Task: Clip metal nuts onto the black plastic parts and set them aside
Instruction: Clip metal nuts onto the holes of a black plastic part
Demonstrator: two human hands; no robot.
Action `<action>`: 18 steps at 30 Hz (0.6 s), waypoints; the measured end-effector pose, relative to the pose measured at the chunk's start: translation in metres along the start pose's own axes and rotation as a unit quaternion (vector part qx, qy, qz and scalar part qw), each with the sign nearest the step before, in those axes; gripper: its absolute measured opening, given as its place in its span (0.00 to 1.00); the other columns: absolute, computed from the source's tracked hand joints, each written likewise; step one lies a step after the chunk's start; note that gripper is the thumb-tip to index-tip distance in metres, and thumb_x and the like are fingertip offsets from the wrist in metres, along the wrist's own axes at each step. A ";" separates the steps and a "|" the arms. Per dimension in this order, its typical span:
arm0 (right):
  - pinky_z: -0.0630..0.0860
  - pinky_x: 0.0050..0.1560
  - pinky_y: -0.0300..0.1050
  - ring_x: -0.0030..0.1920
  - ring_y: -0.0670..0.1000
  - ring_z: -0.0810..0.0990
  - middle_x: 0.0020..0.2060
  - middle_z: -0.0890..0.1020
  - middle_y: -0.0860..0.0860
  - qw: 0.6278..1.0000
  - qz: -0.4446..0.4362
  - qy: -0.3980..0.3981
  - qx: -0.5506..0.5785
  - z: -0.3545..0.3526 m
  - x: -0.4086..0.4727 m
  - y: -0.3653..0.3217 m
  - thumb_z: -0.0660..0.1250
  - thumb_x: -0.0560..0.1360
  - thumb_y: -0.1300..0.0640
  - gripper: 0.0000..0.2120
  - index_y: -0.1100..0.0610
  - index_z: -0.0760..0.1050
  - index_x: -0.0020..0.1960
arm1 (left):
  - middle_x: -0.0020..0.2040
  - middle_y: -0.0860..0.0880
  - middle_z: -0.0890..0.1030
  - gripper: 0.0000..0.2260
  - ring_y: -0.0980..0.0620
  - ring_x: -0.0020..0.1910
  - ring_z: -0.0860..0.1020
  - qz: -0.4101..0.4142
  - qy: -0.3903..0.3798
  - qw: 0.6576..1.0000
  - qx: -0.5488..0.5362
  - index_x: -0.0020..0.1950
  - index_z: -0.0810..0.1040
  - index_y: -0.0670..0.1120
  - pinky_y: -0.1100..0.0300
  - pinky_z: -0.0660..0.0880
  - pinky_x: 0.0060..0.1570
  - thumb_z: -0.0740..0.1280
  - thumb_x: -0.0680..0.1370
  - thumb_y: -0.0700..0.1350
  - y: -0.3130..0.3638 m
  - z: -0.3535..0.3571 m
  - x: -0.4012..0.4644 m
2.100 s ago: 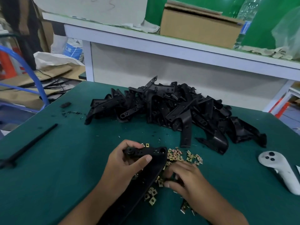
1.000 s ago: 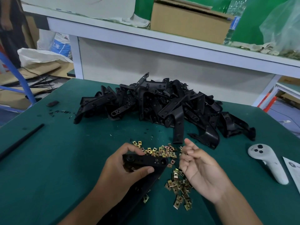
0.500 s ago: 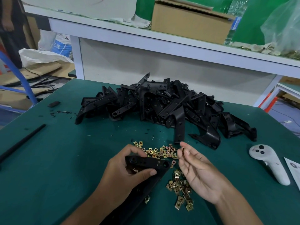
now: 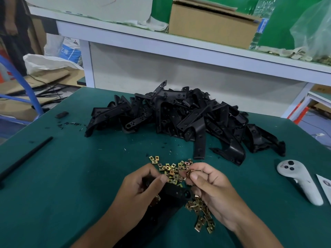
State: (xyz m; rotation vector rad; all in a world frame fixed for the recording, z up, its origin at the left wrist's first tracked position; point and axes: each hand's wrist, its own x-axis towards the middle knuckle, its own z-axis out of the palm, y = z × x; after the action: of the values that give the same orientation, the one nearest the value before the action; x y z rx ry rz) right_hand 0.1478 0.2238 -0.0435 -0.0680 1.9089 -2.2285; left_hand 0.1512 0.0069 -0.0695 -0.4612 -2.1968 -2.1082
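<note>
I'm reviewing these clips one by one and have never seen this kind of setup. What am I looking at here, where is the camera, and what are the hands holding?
There is no machine here: a person works with bare hands, and the single camera sits on their head, looking forward and down. The left hand grips a long black plastic part that lies toward the person. The right hand pinches one small metal nut at its fingertips, close to the part's end. On the green table lie loose brass-coloured nuts, a big pile of black plastic parts, a thin black rod on the left and a white handheld controller on the right. Behind is a white shelf with a cardboard box.
</note>
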 end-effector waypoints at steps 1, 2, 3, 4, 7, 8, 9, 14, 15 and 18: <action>0.76 0.41 0.36 0.48 0.45 0.83 0.55 0.86 0.56 1.000 -0.005 -0.006 -0.011 0.002 -0.001 0.000 0.72 0.74 0.54 0.07 0.49 0.84 0.51 | 0.32 0.53 0.74 0.15 0.57 0.30 0.71 0.000 -0.006 1.000 0.013 0.40 0.77 0.52 0.66 0.68 0.32 0.68 0.75 0.63 0.000 0.000 0.000; 0.76 0.42 0.36 0.47 0.44 0.82 0.53 0.86 0.53 1.000 -0.011 -0.008 -0.026 0.003 -0.002 0.000 0.71 0.76 0.54 0.06 0.48 0.84 0.51 | 0.32 0.52 0.76 0.13 0.57 0.30 0.72 -0.001 -0.013 0.999 0.031 0.42 0.79 0.53 0.66 0.69 0.32 0.68 0.75 0.62 0.000 0.000 0.001; 0.76 0.43 0.38 0.44 0.44 0.81 0.50 0.86 0.50 0.999 -0.019 -0.006 -0.045 0.004 -0.003 0.000 0.71 0.77 0.53 0.04 0.48 0.84 0.52 | 0.34 0.51 0.79 0.12 0.56 0.31 0.74 -0.001 -0.021 0.999 0.045 0.45 0.80 0.54 0.65 0.70 0.33 0.69 0.74 0.62 -0.001 0.000 0.000; 0.75 0.44 0.39 0.41 0.44 0.78 0.44 0.84 0.47 0.997 -0.029 -0.001 -0.070 0.006 -0.004 0.000 0.72 0.77 0.51 0.04 0.47 0.83 0.51 | 0.35 0.49 0.80 0.12 0.55 0.31 0.75 -0.002 -0.028 0.998 0.054 0.48 0.82 0.55 0.64 0.71 0.33 0.70 0.73 0.62 -0.002 0.001 0.000; 0.75 0.42 0.35 0.38 0.42 0.78 0.36 0.81 0.42 0.985 -0.093 0.009 -0.146 0.012 -0.006 0.000 0.72 0.74 0.52 0.05 0.45 0.83 0.49 | 0.35 0.48 0.82 0.15 0.55 0.31 0.76 -0.004 -0.035 0.998 0.054 0.53 0.83 0.58 0.62 0.72 0.34 0.73 0.71 0.63 -0.002 0.002 -0.002; 0.75 0.41 0.33 0.38 0.40 0.79 0.36 0.82 0.41 0.981 -0.116 0.012 -0.158 0.015 -0.007 0.001 0.72 0.74 0.53 0.05 0.45 0.83 0.49 | 0.34 0.50 0.83 0.15 0.56 0.30 0.76 -0.004 -0.035 0.998 0.050 0.52 0.84 0.58 0.63 0.73 0.33 0.74 0.70 0.63 -0.002 0.003 -0.003; 0.75 0.41 0.32 0.38 0.40 0.80 0.36 0.83 0.41 0.977 -0.133 0.014 -0.167 0.018 -0.008 0.002 0.74 0.74 0.53 0.05 0.45 0.84 0.48 | 0.34 0.51 0.83 0.14 0.56 0.28 0.77 -0.003 -0.034 0.998 0.047 0.50 0.84 0.58 0.63 0.74 0.31 0.74 0.70 0.63 -0.003 0.003 -0.003; 0.77 0.44 0.32 0.42 0.42 0.83 0.41 0.86 0.46 0.966 -0.165 0.033 -0.196 0.022 -0.010 0.004 0.75 0.72 0.50 0.06 0.44 0.84 0.48 | 0.34 0.51 0.83 0.12 0.48 0.27 0.77 -0.004 -0.018 0.998 0.053 0.46 0.83 0.57 0.49 0.76 0.28 0.70 0.72 0.63 -0.004 0.004 -0.003; 0.76 0.45 0.32 0.43 0.43 0.83 0.41 0.86 0.46 0.964 -0.168 0.050 -0.201 0.020 -0.009 0.004 0.74 0.72 0.50 0.05 0.44 0.83 0.49 | 0.35 0.50 0.84 0.12 0.48 0.27 0.77 -0.005 -0.013 0.998 0.054 0.46 0.82 0.56 0.49 0.75 0.28 0.70 0.72 0.63 -0.003 0.004 -0.003; 0.76 0.45 0.35 0.42 0.43 0.81 0.40 0.84 0.45 0.969 -0.155 0.079 -0.176 0.013 -0.006 0.002 0.73 0.75 0.48 0.05 0.44 0.83 0.50 | 0.35 0.46 0.83 0.15 0.39 0.28 0.76 -0.012 -0.004 0.998 0.057 0.48 0.81 0.54 0.48 0.73 0.27 0.69 0.72 0.64 -0.002 0.002 -0.003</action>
State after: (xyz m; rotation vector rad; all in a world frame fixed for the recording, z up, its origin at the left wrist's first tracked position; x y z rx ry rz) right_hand 0.1564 0.2122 -0.0430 -0.2666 2.5176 -2.0945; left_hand 0.1537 0.0084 -0.0720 -0.4373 -2.3221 -1.9812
